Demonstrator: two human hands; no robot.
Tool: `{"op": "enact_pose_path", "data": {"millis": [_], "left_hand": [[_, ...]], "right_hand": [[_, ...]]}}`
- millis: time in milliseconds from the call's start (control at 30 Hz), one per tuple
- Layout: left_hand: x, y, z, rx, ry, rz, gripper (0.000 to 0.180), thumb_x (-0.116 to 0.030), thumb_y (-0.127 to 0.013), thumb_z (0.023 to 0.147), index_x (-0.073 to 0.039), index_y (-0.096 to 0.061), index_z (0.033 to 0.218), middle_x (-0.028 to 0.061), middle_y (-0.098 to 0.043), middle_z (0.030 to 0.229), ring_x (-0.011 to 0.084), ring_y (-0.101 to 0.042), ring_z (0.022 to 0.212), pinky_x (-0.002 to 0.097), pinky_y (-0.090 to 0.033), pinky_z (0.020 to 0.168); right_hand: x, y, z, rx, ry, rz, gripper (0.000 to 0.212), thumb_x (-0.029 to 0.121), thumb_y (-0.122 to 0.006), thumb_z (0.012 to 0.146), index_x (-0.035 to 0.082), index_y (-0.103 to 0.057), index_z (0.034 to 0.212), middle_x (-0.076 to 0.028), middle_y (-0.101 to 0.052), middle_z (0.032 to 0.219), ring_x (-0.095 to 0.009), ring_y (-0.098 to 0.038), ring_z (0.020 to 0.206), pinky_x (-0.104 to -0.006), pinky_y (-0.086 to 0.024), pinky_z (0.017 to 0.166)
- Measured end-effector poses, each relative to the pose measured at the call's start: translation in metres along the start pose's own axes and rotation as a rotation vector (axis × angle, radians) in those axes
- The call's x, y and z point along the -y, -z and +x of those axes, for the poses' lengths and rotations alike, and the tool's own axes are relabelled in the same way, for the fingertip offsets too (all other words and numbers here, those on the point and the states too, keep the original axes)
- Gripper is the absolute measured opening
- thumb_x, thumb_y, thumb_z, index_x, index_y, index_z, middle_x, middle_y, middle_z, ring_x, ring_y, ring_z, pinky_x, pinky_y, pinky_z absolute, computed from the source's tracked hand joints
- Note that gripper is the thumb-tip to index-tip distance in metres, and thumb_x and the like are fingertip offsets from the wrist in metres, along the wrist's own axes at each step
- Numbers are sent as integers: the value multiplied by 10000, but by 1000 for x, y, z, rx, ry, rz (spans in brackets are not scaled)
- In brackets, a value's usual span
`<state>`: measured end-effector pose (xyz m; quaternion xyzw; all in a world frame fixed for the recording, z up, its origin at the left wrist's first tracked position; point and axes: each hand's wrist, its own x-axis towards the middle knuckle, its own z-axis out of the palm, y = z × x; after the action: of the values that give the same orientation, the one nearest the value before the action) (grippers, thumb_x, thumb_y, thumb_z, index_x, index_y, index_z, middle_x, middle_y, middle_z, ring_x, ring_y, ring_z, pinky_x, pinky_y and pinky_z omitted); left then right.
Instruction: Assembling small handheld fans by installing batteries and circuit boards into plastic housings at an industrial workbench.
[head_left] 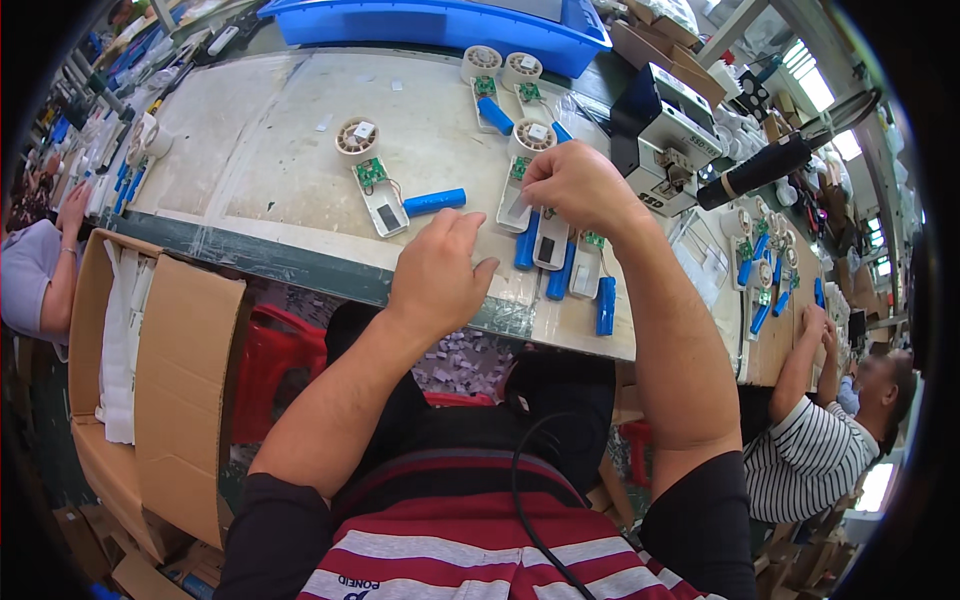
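My left hand [440, 268] hovers at the table's near edge with its thumb apart from the fingers and nothing visible in it. Just beyond its fingertips lies a blue cylindrical battery [435, 202], wired to a white handheld fan body [385, 205] with a round vented head and a green circuit board [370, 173]. My right hand [580, 190] is pinched over another open fan body [515, 208]; whatever its fingertips hold is too small to make out. Beside and below that hand, more open fan bodies [551, 240] lie close together with blue batteries [606, 305] between them.
A blue plastic bin [440, 35] stands at the far edge. Right of my hand are a black-and-white boxy machine [660, 135] and a black cylindrical tool [755, 172]. An open cardboard box [190, 385] is at left. Co-workers sit on both sides; one wears a striped shirt [805, 455].
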<state>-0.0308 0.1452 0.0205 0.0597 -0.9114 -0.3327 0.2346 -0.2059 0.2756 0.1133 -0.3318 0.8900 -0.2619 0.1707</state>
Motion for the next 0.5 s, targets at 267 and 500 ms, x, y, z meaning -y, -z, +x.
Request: {"op": "enact_pose_path", "data": {"millis": [267,500], "left_hand": [[2,-12,22,45,152,-185,477,-91,-780,841,19,-647,1286,173,-693,1088,309,-688,857,417,-559,827],[4,-18,28,36,117,-119,467,-61,-736,838,34,-652,1288,181,-706,1102,305,-679,824,413,-552,803]], "right_hand": [[0,-15,7,91,-7,-61,168,138,-792,779,8,-789,885,-123,-724,754,-198,-664,669,-369,-543,679],[-1,-45,2,-87,40,-425,167,187,-726,813,64,-814,883,-181,-761,858,-342,-749,835,-446,-585,755]]}}
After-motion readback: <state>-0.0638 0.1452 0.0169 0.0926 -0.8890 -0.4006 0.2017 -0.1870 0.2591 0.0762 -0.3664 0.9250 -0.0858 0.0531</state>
